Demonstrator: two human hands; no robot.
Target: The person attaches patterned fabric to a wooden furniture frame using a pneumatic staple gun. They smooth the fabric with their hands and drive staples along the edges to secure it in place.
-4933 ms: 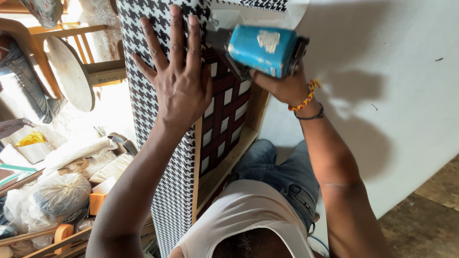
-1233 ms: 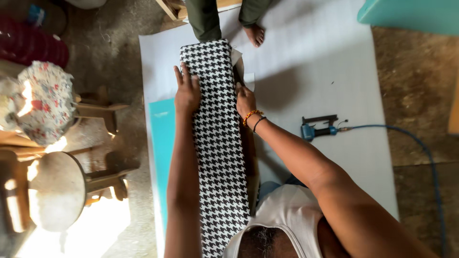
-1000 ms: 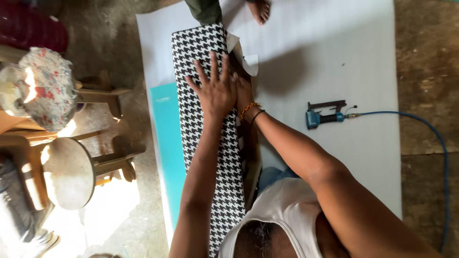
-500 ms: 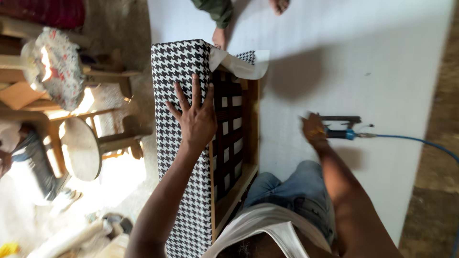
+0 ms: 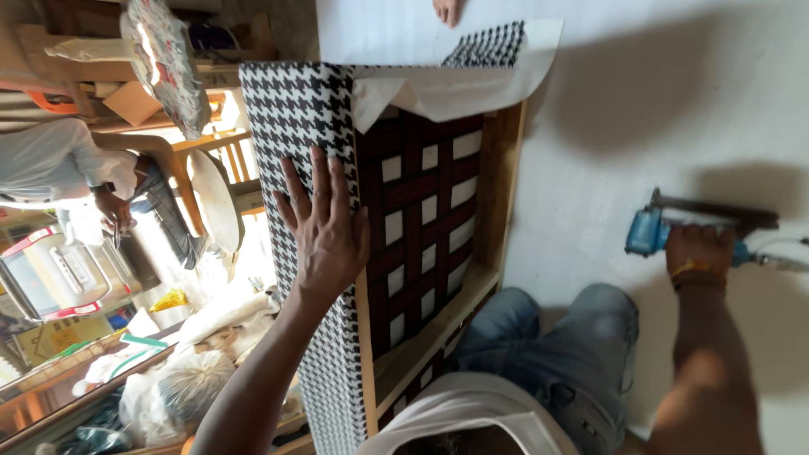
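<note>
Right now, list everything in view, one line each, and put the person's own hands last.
Houndstooth fabric: one, black and white, stretched over the frame's left side.
Wooden frame: one, tan, standing on the white sheet.
Webbing straps: many, dark red, woven inside the frame.
Fabric flap: one, white underside, folded back at the frame's top.
Floor sheet: one, white, under the frame.
Pneumatic stapler: one, blue, on the sheet at right.
Round stool: one, pale wood, left of the frame.
Another person's foot: one, top edge.
Seated person: one, grey shirt, far left.
Left hand: flat on the fabric.
Right hand: on the stapler.
</note>
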